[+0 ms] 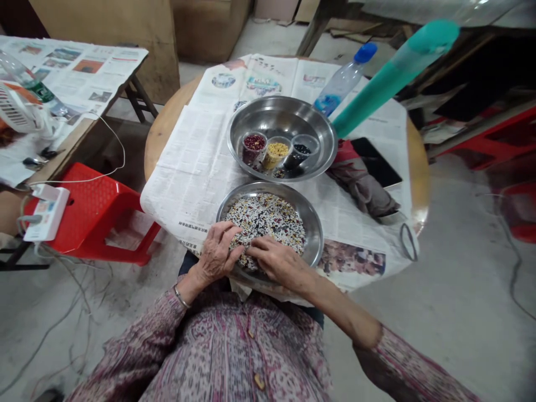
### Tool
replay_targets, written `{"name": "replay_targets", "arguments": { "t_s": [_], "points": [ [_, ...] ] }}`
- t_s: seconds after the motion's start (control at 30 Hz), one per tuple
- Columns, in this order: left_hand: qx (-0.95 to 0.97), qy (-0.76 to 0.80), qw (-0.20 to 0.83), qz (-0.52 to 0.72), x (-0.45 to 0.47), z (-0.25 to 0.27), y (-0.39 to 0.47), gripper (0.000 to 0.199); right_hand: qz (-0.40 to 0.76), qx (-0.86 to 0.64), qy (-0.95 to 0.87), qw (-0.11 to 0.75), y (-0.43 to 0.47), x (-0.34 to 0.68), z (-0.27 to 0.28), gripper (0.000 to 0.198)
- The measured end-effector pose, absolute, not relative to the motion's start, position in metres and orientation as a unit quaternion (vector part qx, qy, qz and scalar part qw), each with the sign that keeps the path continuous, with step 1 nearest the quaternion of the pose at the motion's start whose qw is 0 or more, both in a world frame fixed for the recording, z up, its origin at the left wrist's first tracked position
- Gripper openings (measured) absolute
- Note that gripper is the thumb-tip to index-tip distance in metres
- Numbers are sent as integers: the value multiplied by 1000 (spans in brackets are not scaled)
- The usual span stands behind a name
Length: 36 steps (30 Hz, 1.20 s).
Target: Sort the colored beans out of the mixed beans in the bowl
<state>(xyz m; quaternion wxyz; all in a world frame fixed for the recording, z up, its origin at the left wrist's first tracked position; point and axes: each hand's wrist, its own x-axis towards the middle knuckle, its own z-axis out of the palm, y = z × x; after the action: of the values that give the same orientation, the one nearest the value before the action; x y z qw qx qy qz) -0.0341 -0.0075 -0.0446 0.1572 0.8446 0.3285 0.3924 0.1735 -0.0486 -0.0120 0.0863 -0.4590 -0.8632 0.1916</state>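
In front of me a shallow steel basin [312,223] holds mixed grains [268,218], mostly white with red, yellow and black ones among them. My left hand [218,251] rests over its left near edge, fingers bent and thumb apart, touching the grains. Beside it, my right hand [278,262] reaches in with its fingertips drawn together at the grains; what is between them is too small to make out. Behind stands a larger steel basin [288,111]. Inside it are clear cups of red beans [254,143], yellow grains [277,151] and black beans [301,151].
Newspaper [188,162] covers the round table. A blue-capped bottle [341,84], a long green tube [389,81], a dark flat object [374,162] and a crumpled grey cloth [364,190] lie or stand right. A red stool [100,218] with a power strip [48,212] is left.
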Motion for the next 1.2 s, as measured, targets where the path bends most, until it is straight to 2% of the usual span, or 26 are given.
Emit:
{"name": "replay_targets", "arguments": {
  "t_s": [0.13, 0.23, 0.33, 0.43, 0.6, 0.7, 0.8, 0.9, 1.07, 1.13, 1.2],
  "points": [
    [846, 335, 155, 384, -34, -45, -8, 33, 130, -559, -809, 125, -29, 187, -15, 33],
    [845, 334, 159, 386, -34, -46, -8, 33, 77, -642, -747, 158, -17, 196, -13, 30],
    [845, 337, 159, 385, -35, -47, -7, 33, 67, -679, -715, 155, -10, 189, -13, 32],
    [844, 341, 156, 383, -35, -48, -7, 33, 117, -648, -736, 157, -8, 167, -17, 35],
    [838, 339, 164, 396, -35, -46, -8, 36, 215, -501, -821, 167, -18, 139, -18, 17],
    [839, 342, 172, 386, -36, -45, -8, 37, 211, -445, -856, 155, -30, 145, -15, 10],
    [839, 345, 175, 382, -37, -45, -8, 36, 176, -429, -878, 119, -38, 168, -13, 12],
    [842, 339, 173, 382, -36, -44, -8, 33, 130, -482, -858, 121, -41, 195, -13, 16],
    [861, 332, 141, 359, -34, -29, -6, 25, 73, -622, -753, 204, -45, 215, -15, 21],
    [877, 333, 125, 323, -30, -20, -1, 24, 66, -662, -720, 200, -46, 215, -17, 21],
    [891, 351, 117, 263, -23, -11, 7, 32, 65, -694, -695, 178, -44, 215, -21, 26]
  ]
}}
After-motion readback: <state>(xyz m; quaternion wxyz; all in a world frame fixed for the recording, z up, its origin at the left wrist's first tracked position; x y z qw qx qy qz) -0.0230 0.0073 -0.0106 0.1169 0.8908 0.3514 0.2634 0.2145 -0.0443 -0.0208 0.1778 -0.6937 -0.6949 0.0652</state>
